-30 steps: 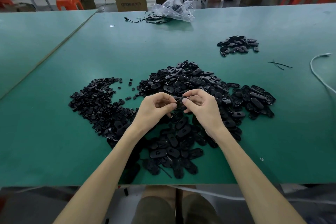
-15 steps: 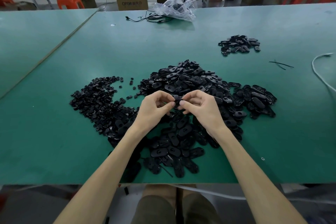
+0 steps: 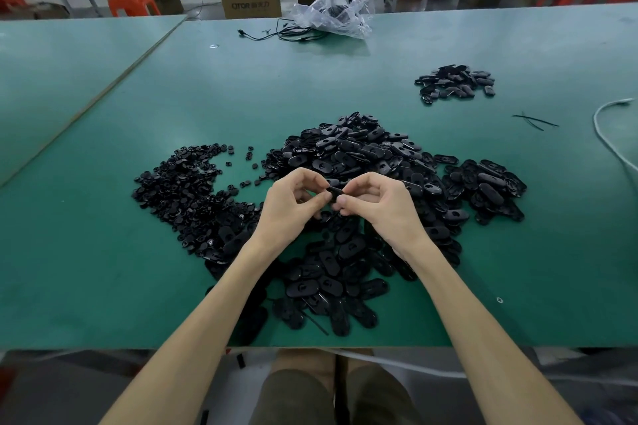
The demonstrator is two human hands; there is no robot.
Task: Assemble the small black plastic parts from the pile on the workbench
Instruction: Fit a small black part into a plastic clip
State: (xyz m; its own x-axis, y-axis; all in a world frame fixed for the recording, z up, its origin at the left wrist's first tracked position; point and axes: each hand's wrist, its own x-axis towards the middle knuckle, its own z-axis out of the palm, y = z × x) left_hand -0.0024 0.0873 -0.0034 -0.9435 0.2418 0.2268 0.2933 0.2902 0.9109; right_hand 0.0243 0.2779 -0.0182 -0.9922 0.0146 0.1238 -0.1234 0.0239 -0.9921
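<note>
I have both hands held near the middle of the frame, above the big pile point(image 3: 362, 155) of black oval pieces on the green worktop point(image 3: 103, 252). The left hand point(image 3: 293, 203) and right hand point(image 3: 376, 203) meet at one small black part point(image 3: 334, 192). Each grip is narrow, with thumb and fingertips pinching one end of it. Its long axis lies roughly left to right across the frame, from one hand to the other. It looks dark and flat, but the fingertips hide most of it, so I cannot tell its exact shape. Left of the pile lies a spread of smaller round pieces point(image 3: 186, 190), also black. In the upper right sits a small heap point(image 3: 452, 83) of ovals, well apart from the pile.
</note>
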